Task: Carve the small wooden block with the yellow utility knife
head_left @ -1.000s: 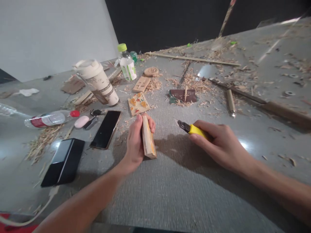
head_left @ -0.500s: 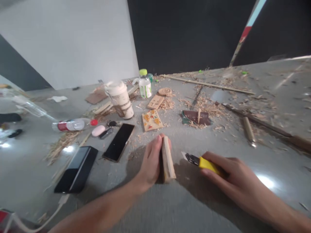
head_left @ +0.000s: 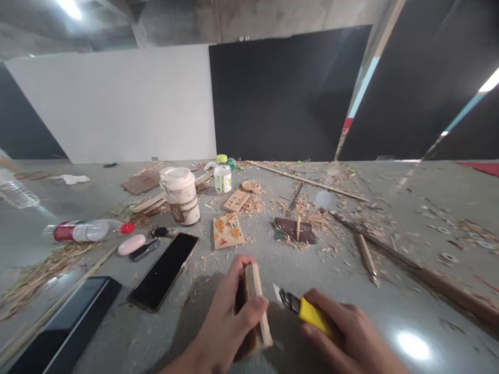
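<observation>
The left hand (head_left: 230, 317) is closed around a pale, flat rectangular wooden block (head_left: 257, 306), thumb across its near face and fingers behind, holding it upright on edge on the grey, shaving-strewn work surface (head_left: 390, 322). Just to the right of the block, the right hand (head_left: 343, 337) is wrapped fully around a yellow-handled utility knife (head_left: 302, 309), whose bared blade tip points at the block and sits very near it (whether it touches cannot be told). The risk, as I judge it, lies in that closeness: the left thumb lies on the block's face, on the side the blade comes from, so a slip off the wood could carry the edge into it. The block stands on a narrow edge, and loose shavings under it could let it skid or tip under pressure. Left of the block lies a black smartphone (head_left: 166, 275), with a painted wooden tile (head_left: 228, 231) and a lidded paper coffee cup (head_left: 181, 195) beyond the block; a jerked elbow could knock them.
</observation>
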Tool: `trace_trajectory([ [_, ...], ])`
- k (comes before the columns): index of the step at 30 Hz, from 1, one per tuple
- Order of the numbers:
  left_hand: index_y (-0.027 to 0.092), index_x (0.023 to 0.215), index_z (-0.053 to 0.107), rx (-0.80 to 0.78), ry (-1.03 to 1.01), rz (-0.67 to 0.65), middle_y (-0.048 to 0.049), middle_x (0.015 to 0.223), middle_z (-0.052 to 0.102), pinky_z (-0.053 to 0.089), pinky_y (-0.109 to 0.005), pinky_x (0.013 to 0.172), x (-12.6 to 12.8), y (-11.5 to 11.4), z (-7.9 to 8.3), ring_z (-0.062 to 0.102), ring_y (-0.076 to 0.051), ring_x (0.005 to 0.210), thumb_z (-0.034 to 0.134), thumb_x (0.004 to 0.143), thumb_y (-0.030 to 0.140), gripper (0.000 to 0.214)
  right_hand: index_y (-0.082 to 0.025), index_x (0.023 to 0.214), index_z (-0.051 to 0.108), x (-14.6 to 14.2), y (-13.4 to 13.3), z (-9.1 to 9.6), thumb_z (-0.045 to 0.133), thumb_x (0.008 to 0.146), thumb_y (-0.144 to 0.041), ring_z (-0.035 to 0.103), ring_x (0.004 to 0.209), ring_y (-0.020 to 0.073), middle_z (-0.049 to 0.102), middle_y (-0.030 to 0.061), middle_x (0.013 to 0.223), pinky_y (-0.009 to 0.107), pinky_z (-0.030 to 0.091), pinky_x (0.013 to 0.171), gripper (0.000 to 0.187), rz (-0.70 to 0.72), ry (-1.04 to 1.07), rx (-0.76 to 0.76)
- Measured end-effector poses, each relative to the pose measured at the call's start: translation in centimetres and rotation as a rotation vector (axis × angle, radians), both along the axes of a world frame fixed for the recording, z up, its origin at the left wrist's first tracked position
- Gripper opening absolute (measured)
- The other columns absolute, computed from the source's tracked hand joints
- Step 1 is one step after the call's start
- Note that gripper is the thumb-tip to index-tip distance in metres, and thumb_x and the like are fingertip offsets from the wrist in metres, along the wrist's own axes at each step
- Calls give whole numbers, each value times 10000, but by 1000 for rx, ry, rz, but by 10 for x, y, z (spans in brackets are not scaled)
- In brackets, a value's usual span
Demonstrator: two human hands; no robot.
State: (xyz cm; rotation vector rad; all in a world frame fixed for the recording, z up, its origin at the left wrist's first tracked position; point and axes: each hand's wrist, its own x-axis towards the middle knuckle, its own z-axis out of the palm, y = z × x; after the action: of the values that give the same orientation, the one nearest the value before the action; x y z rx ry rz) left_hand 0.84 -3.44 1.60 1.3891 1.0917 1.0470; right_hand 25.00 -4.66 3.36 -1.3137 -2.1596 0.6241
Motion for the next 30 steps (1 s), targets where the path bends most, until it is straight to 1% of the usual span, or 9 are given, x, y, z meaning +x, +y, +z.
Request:
trace_trajectory([
  [1,280,1247,561,-20,-9,-36,-48,1002,605,542,-405,808,1,-1,3,583,-242,888,739,834,655,586,-248,826,608,-1,-2,3,589,1014,-463,661,531,165,687,-7,635,251,495,477,286,-13,14,-19],
  [3,277,1269,549,-55,12,-68,-40,1018,610,538,-394,820,2,-1,7,591,-237,919,754,840,533,541,-237,840,596,-1,-4,5,599,1021,-448,606,533,144,642,-24,632,245,442,486,278,-31,29,-59],
  [7,236,1093,575,43,75,-105,-7,907,540,486,-350,751,3,0,14,526,-198,826,634,941,502,312,-222,848,591,1,-3,4,570,1053,-445,559,557,127,597,-37,640,245,388,517,304,-34,47,-113],
  [14,231,1072,596,79,53,-123,-6,929,584,475,-335,787,5,1,19,550,-190,852,570,1040,460,234,-213,892,593,4,-2,5,577,1062,-521,483,578,116,516,-60,647,258,338,543,352,-32,69,-156],
  [18,219,1125,649,127,97,-57,-36,1017,671,487,-346,859,5,2,17,610,-207,934,535,1079,446,257,-211,908,581,6,-1,0,573,1068,-534,471,597,115,500,-57,671,260,334,554,361,-22,84,-149],
  [20,218,1134,664,139,99,-23,-38,1024,689,492,-337,848,4,3,15,623,-208,935,543,1085,456,271,-210,919,581,8,-1,-3,580,1069,-528,462,597,113,493,-60,670,261,323,554,352,-28,83,-144],
  [23,217,1106,671,147,76,25,-33,1017,697,508,-315,826,4,4,12,639,-205,947,564,1082,450,258,-215,896,571,8,-1,-7,589,1063,-535,437,583,108,481,-65,649,262,296,543,362,-44,98,-125],
  [27,221,1114,650,160,-5,109,-36,1067,704,543,-311,870,7,5,9,664,-203,1004,583,1068,407,203,-225,854,535,7,1,-9,570,1069,-538,419,576,106,467,-64,645,269,285,540,382,-67,104,-102],
  [30,241,1136,601,163,-55,213,-19,1009,660,544,-315,851,7,5,6,646,-190,950,595,1065,444,215,-231,832,499,8,2,-10,547,1077,-534,415,573,106,447,-65,644,274,284,541,392,-103,106,-80],
])
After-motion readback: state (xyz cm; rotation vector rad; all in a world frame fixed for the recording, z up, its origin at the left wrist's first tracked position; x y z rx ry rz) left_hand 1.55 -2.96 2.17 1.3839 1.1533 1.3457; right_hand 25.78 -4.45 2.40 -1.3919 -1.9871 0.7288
